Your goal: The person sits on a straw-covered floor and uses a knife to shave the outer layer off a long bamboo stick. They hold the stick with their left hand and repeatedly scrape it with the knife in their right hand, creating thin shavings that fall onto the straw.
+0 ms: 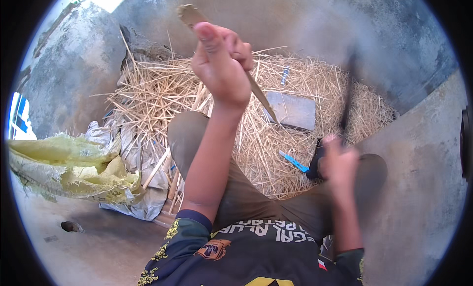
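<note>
Raised in front of me, my left hand (221, 64) is closed around a pale wooden stick (259, 96). The stick slants, with its blunt end at the upper left and its narrow end down by a grey block (290, 110). Near my right knee, my right hand (339, 160) is closed on the handle of a machete (349, 94). Its long dark blade points up and away, smeared by motion. The blade and stick are apart. Beside the right hand, a bright blue strip (294, 161) lies over the shavings, next to something black whose kind I cannot make out.
Thin wood shavings (266, 153) cover the ground between and beyond my knees. On the left lies a frayed yellow sack (59, 185), near a crumpled grey sheet (143, 205). A small silvery-blue item (285, 75) rests on the far shavings. Concrete walls (315, 20) rise behind.
</note>
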The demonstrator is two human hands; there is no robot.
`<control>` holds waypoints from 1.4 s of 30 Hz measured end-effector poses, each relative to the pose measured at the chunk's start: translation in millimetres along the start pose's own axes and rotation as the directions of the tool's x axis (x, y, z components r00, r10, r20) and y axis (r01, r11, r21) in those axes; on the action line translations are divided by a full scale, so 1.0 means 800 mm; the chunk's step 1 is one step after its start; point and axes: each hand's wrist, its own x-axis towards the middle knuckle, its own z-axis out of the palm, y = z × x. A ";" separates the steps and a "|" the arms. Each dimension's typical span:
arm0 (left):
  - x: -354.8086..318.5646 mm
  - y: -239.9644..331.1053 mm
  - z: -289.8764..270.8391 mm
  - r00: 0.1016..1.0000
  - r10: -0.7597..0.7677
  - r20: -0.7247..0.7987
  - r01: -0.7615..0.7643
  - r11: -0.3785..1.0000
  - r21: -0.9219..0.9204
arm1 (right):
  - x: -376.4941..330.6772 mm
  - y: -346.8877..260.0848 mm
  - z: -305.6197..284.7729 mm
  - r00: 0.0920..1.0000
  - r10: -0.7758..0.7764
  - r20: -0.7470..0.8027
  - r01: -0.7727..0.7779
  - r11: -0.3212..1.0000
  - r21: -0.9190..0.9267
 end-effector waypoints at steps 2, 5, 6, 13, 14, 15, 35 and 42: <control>0.010 -0.006 -0.007 0.999 -0.035 -0.036 0.034 0.999 -0.038 | 0.004 -0.045 -0.091 0.837 -0.513 -0.190 0.543 0.821 0.175; 0.006 -0.009 -0.001 0.999 -0.033 0.013 0.034 0.998 -0.054 | -0.004 -0.144 -0.190 0.742 -0.388 -0.547 0.668 0.503 0.548; 0.005 -0.005 -0.001 1.000 -0.026 0.005 0.026 0.997 -0.076 | 0.005 -0.132 -0.232 0.592 -0.682 -0.429 0.765 0.307 0.567; -0.013 -0.033 0.042 0.993 0.107 0.049 -0.111 0.990 0.089 | 0.011 0.061 0.009 0.830 -0.547 -0.110 0.479 0.800 -0.361; -0.021 -0.040 0.051 0.987 0.140 0.084 -0.148 0.985 0.093 | 0.022 0.077 0.029 0.940 -0.340 -0.024 0.321 0.907 -0.273; -0.018 -0.044 0.058 0.976 0.192 0.102 -0.202 0.975 0.098 | 0.038 0.078 0.042 0.985 -0.143 0.096 0.160 0.966 -0.204; -0.003 -0.028 -0.006 0.994 0.095 -0.051 -0.095 0.996 0.004 | 0.004 0.057 0.031 0.936 0.181 0.301 -0.210 0.976 0.064; 0.015 -0.009 -0.014 0.996 -0.061 0.071 0.061 0.998 -0.002 | 0.036 -0.129 -0.244 0.787 -0.582 -0.206 0.585 0.597 0.549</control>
